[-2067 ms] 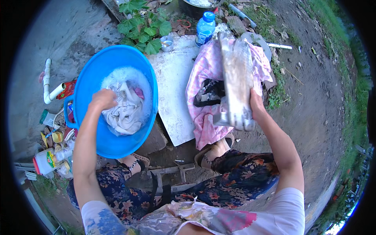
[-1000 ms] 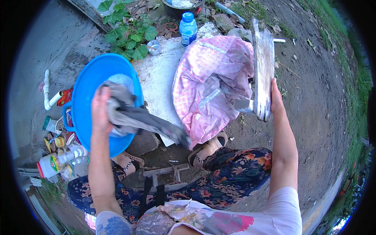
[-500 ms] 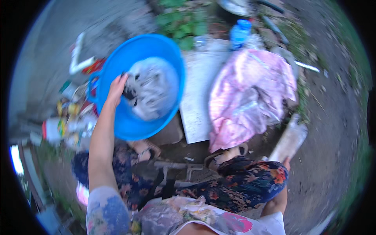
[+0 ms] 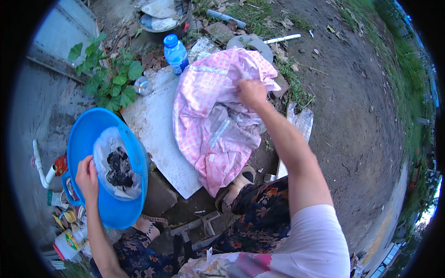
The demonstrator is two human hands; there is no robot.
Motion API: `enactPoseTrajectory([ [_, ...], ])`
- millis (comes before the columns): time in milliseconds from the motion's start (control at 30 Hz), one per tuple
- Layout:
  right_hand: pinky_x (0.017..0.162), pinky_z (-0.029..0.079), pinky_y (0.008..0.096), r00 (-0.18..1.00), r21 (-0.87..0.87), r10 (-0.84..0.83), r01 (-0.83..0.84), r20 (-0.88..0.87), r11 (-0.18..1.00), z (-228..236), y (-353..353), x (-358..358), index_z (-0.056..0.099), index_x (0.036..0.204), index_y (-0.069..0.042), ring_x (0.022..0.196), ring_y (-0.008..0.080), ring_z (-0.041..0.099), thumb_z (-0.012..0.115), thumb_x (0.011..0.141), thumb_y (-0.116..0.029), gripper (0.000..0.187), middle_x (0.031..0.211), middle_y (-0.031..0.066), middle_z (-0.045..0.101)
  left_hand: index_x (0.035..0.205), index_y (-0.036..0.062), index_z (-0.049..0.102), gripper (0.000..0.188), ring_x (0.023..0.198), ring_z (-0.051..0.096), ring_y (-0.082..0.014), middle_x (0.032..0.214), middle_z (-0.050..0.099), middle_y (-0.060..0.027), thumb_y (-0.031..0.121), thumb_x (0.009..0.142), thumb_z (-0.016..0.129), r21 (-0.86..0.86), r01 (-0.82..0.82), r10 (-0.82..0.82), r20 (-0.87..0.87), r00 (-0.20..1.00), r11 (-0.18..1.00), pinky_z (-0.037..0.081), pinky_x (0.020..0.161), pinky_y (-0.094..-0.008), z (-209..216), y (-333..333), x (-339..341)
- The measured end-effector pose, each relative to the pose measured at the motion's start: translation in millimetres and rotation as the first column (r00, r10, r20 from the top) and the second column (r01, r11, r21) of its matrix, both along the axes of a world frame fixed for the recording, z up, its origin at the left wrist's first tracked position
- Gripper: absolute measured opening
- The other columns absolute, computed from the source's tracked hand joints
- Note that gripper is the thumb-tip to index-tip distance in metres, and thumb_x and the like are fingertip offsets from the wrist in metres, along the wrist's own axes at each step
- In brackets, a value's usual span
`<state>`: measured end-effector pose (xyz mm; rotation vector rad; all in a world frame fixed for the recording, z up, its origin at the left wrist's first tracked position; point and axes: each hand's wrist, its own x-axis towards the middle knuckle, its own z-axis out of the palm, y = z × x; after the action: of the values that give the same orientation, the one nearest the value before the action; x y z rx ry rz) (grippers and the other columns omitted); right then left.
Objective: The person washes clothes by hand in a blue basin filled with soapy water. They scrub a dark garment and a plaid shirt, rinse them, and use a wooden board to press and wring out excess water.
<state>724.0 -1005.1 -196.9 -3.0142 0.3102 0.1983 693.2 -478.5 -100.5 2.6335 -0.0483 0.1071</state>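
**Board (image 4: 303, 124) laid on the ground, right hand (image 4: 252, 94) now at the pink cloth (image 4: 204, 83)**

Since a moment ago, the right hand has left the weathered board, which lies to the person's right, and has come up to the checked pink cloth. Its fingers are curled closed on the fabric near the upper edge. Well apart from it, the left hand (image 4: 88, 180) has let the dark cloth (image 4: 119, 169) go and rests by the left side of the blue basin (image 4: 79, 134); from where I stand, I can't tell whether it grips anything.

As I judge it, the dark piece is dealt with for now, being already inside the basin, while the pink one remains outside, spread partly over a white board (image 4: 157, 134). Under the dark cloth is a pale layer, suds or fabric, I can't say which. Beyond stand a lidded blue bottle (image 4: 176, 55), contents unclear, a small cup (image 4: 142, 86) and a black tub (image 4: 183, 26) holding something whitish.
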Motion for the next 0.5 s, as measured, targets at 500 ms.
enactPoseTrajectory([
  [500,0.082,0.049,0.0363,0.612,0.891,0.763,-0.439,0.206,0.112,106.8,88.2,-45.8,0.066,0.102,-0.004,0.085,0.0218,0.065,0.064,0.081,-0.023,0.028,0.087,0.0112,0.068,0.130,0.0150,0.052,0.065,0.123,0.041,-0.0331,0.132,0.046,-0.0176,0.031,0.071,0.073,0.000,0.742,-0.730,-0.177,0.660,0.671,0.026,0.106,-0.0553,-132.5,-297.5,-5.3],
])
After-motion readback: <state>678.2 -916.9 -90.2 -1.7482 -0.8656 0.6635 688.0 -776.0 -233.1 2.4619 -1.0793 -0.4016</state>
